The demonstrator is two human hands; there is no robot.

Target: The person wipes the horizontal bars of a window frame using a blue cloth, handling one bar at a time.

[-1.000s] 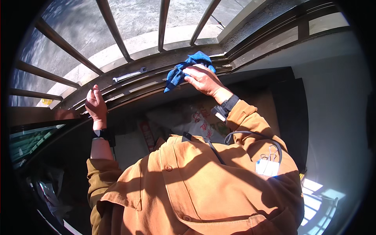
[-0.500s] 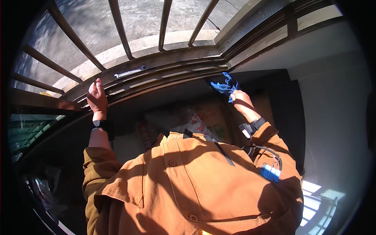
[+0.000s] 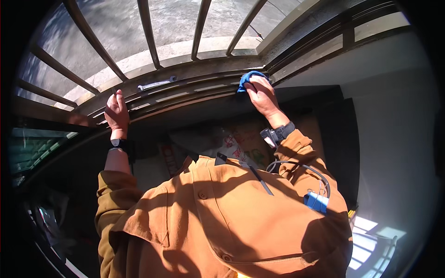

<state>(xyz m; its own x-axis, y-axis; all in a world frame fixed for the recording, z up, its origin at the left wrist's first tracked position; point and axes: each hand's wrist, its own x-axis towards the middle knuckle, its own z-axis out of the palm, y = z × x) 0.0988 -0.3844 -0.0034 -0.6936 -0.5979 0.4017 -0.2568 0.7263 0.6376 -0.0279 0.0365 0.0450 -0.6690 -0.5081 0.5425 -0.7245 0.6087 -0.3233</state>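
Observation:
My right hand is closed on a blue cloth, bunched beneath its fingers against the window track near the right corner of the frame. At the left part of the sill, my left hand is closed beside the track. A thin dark tip seems to stick up from its fingers, but what it belongs to is hidden. Between the hands, a silver open-ended wrench lies on the sill, behind the track's grooves.
Upright metal bars stand beyond the sill, with concrete ground outside. A glass pane is at the left. Below the window, bags lie in shadow, next to a dark panel and a white wall.
My right hand has moved left and up, bringing the blue cloth from in front of the window down onto the track. My left hand stays near the same place, its fingers drawn in more.

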